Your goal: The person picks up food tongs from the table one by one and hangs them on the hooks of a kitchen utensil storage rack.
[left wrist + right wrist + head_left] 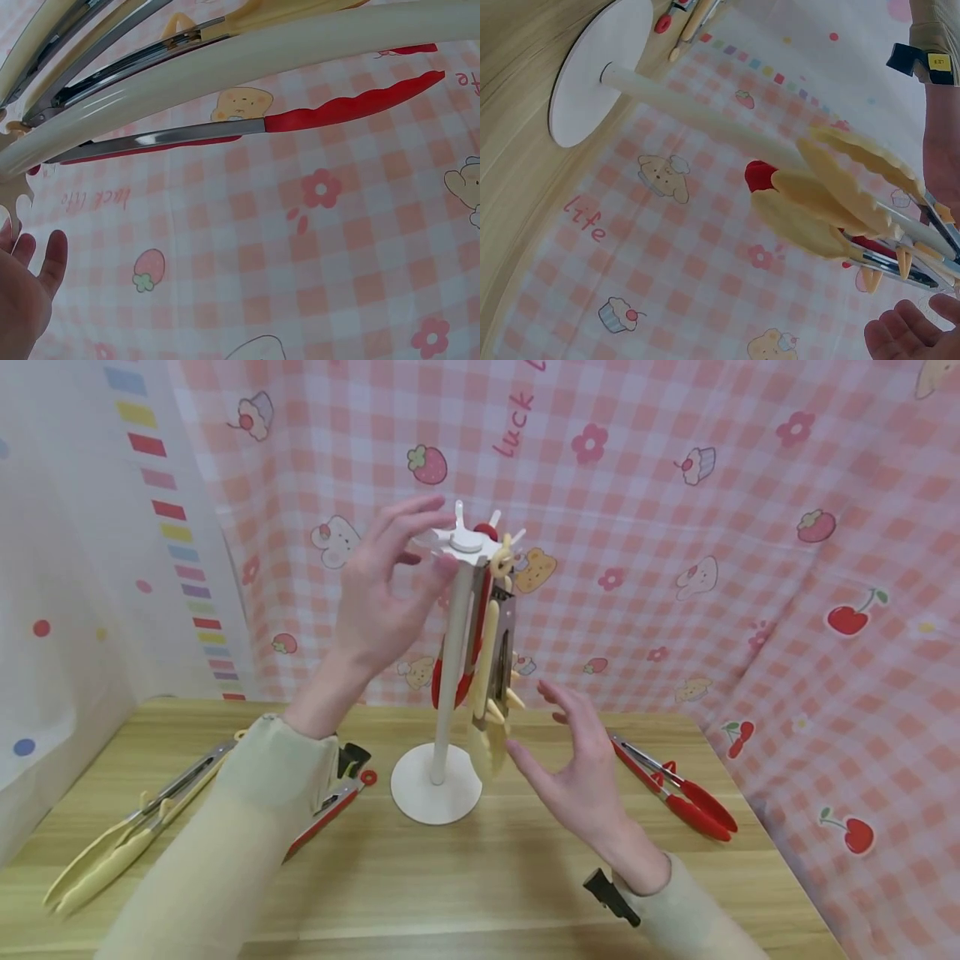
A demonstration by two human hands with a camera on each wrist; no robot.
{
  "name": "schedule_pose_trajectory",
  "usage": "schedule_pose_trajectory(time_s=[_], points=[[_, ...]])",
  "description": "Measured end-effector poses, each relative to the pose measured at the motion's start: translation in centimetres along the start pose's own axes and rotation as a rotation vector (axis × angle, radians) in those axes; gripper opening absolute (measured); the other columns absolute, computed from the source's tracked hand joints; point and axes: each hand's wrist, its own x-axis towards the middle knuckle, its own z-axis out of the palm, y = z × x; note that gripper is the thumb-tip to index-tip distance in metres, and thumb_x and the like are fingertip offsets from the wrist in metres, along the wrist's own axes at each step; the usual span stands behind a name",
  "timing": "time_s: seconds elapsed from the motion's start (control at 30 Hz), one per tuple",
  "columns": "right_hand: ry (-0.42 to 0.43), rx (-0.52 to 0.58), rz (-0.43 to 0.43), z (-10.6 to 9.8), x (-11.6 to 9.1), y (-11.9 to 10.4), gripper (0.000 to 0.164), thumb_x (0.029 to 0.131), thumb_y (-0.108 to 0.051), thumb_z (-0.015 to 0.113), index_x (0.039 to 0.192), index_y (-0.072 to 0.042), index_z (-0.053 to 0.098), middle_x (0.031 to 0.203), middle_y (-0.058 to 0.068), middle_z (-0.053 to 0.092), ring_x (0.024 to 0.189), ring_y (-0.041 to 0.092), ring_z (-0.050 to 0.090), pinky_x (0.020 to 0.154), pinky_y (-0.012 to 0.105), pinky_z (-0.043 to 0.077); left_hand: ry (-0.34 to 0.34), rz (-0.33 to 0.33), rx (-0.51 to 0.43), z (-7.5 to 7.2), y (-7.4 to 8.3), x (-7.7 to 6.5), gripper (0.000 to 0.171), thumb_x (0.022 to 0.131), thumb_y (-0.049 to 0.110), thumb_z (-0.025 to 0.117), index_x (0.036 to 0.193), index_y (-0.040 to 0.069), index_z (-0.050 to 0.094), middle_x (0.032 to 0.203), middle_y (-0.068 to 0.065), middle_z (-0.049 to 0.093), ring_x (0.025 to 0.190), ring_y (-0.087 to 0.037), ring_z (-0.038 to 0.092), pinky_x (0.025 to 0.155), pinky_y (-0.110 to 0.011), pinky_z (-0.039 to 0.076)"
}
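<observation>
A white utensil stand [446, 693] rises from a round base, with hooks around its top. My left hand [382, 589] is at that top, pinching one hook between thumb and fingers. Cream-tipped tongs [487, 677] hang from the right side of the stand; in the right wrist view two pairs of cream tips [802, 217] overlap. Behind them hang red-tipped tongs [337, 105]. My right hand [581, 772] is just right of the hanging cream tongs, fingers spread and apart from them, holding nothing.
Cream tongs [138, 827] lie on the wooden table [450, 893] at the left. Red-edged tongs [330, 810] lie partly behind the left sleeve. Another red pair [678, 793] lies at the right. A patterned pink checked cloth [637, 543] hangs behind the table.
</observation>
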Motion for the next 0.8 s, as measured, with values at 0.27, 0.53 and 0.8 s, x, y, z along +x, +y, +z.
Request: schedule_pose_trajectory(time_s=[0.27, 0.53, 0.8], points=[[0.004, -0.05, -0.003, -1.2, -0.3, 1.4, 0.074, 0.077, -0.008, 0.089, 0.142, 0.003, 0.056, 0.135, 0.02, 0.066, 0.125, 0.035, 0.064, 0.106, 0.022, 0.049, -0.075, -0.037, -0.054, -0.2, 0.2, 0.4, 0.091, 0.095, 0.085, 0.04, 0.125, 0.005, 0.073, 0.14, -0.014, 0.07, 0.119, -0.026, 0.069, 0.086, -0.02, 0.054], [-0.024, -0.11, 0.01, -2.7, -0.7, 3.1, 0.075, 0.077, -0.007, 0.089, 0.143, 0.003, 0.056, 0.136, 0.021, 0.066, 0.122, 0.035, 0.063, 0.106, 0.019, 0.047, -0.112, -0.051, -0.123, -0.6, 0.0, 0.6, 0.093, 0.097, 0.083, 0.036, 0.125, 0.003, 0.073, 0.134, -0.015, 0.073, 0.129, -0.027, 0.068, 0.1, -0.019, 0.053], [-0.038, -0.133, 0.018, -3.9, -1.3, 4.4, 0.075, 0.076, -0.006, 0.089, 0.144, 0.0, 0.057, 0.139, 0.019, 0.065, 0.124, 0.034, 0.062, 0.104, 0.019, 0.047, -0.117, -0.048, -0.131, -0.7, -0.2, 0.8, 0.089, 0.097, 0.081, 0.04, 0.121, 0.003, 0.075, 0.13, -0.017, 0.075, 0.142, -0.027, 0.06, 0.122, -0.035, 0.045]])
